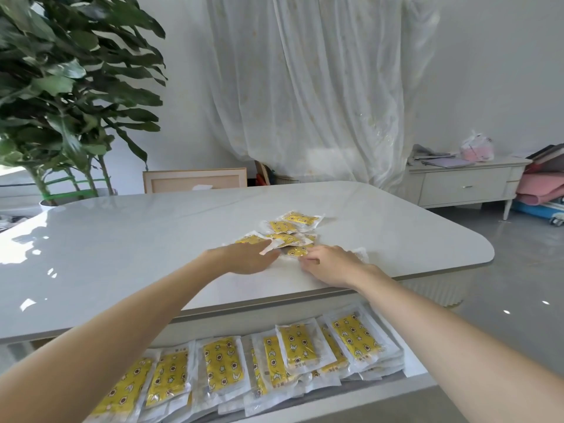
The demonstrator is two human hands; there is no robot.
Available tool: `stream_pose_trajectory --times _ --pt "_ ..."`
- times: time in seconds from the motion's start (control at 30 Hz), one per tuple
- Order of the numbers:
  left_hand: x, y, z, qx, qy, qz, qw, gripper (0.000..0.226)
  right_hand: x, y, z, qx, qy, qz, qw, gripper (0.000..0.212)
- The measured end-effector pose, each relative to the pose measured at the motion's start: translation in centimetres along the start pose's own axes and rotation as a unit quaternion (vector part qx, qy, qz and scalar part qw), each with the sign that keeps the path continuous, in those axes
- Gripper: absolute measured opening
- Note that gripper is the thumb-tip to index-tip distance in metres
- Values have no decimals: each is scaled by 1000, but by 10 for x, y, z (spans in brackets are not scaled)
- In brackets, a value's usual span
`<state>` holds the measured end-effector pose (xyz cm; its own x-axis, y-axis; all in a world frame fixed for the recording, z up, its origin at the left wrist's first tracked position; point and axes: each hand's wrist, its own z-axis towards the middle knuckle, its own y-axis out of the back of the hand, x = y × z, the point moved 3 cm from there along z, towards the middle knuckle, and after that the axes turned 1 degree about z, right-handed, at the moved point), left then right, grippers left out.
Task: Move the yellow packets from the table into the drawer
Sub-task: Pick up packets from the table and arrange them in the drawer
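Observation:
Several yellow packets in clear wrappers lie in a loose pile on the white table, right of centre. My left hand rests at the pile's near left edge, fingers touching a packet's clear corner. My right hand lies palm down at the pile's near right edge, fingers curled on a packet. Whether either hand grips a packet is not clear. Below the table's front edge the open drawer holds several yellow packets laid in overlapping rows.
A large potted plant stands beyond the table's far left. A wooden chair back is behind the table. White curtains hang at the back. A low white cabinet with bags and papers stands at the right, over glossy grey floor.

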<state>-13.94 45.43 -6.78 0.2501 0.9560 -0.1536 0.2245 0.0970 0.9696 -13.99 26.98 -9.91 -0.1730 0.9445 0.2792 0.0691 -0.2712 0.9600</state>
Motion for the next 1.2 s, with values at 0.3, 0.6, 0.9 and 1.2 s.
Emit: stream_pose_trajectory --times 0.3,0.6,0.9,1.2 --pt "44 3 20 -173 53 -36 983 46 20 22 -5 -212 50 -17 976 48" --pt "75 -19 41 -76 29 -37 996 50 70 -11 31 -101 150 73 981 26" --pt "74 -9 27 -135 20 49 989 46 57 -19 33 -100 123 85 984 50" --pt "67 10 6 -184 42 70 980 40 60 -5 5 -54 121 131 983 47"
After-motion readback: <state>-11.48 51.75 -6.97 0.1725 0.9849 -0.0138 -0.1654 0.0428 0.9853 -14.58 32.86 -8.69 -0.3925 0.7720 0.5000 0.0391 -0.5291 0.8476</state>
